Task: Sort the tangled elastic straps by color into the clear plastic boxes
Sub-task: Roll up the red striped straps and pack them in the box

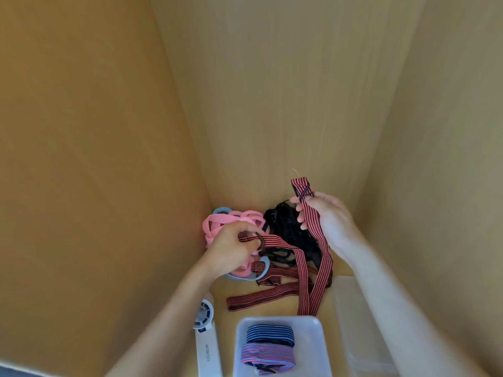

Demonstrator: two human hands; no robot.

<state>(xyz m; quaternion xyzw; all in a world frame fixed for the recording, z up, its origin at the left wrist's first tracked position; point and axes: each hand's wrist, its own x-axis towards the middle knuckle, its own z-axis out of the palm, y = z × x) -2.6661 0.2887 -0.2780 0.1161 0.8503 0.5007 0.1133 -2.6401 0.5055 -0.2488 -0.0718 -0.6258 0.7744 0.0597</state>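
2 hands (L (234, 250), R (328, 217)) pinch red-blk strap (302, 270); pink tangle (217, 224), blk tangle (288, 229) behind.

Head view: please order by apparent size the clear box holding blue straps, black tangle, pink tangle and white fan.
1. clear box, though nearest the camera.
2. black tangle and pink tangle look alike; the left hand covers part of the pink.
3. white fan.

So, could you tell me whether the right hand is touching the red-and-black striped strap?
Touching. The head view shows the right hand gripping the red-and-black striped strap just below its buckle.
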